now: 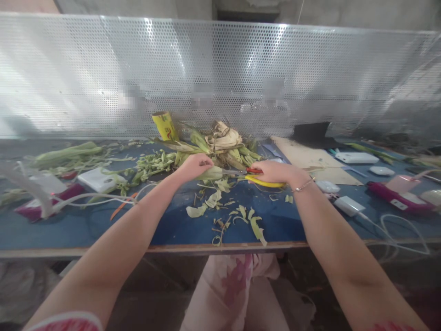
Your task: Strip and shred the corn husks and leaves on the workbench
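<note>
My left hand [195, 168] is closed, pinching a pale green corn husk [212, 173] above the blue tabletop. In my right hand [274, 171] are scissors with red and yellow handles [264, 181]. Their blades point left and reach the right end of the husk; whether they are open or closed there is unclear. Just beyond both hands lies a heap of green and dried husks [225, 139]. Torn leaf scraps [257, 227] are scattered on the table between my forearms.
A yellow tube [165, 125] stands near the perforated metal screen [193, 59] at the back. To the left are green stalks [70, 154], a white box [99, 179] and cables. A cardboard sheet [305, 154], white charger [348, 205] and magenta power strip [396, 197] lie right.
</note>
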Demonstrator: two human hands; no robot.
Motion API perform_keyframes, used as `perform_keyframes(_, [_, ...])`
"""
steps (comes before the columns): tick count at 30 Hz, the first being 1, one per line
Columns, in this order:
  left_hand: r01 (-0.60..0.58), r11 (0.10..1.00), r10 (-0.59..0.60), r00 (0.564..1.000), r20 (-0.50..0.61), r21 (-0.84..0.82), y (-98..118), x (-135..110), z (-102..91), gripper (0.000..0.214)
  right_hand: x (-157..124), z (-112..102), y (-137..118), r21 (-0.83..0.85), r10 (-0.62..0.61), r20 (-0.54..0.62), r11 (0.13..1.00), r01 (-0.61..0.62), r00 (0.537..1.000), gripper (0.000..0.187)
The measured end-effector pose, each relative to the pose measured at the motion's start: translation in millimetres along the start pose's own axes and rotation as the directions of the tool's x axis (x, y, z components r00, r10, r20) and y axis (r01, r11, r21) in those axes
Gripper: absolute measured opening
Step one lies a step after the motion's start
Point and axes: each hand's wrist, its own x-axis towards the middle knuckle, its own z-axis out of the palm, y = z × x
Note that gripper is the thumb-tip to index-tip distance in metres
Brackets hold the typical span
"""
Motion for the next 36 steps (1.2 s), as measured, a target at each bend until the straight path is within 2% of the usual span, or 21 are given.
perform_keyframes(28, [-0.022, 1.0, 0.022, 0.999, -0.027, 0.011, 4.5, 0.0, -0.9, 0.017, 3.5, 0.8, 13.1, -0.017, -0.056, -0.016, 0.998, 0.056, 0.998, 0.034])
perform_keyframes(36, [-0.14, 0.988, 0.148, 0.978, -0.148, 0.063, -6.0, 3.2, -5.8, 0.017, 3.2, 4.8, 18.1, 0.006, 0.019, -0.028, 1.0, -0.019, 0.999, 0.047])
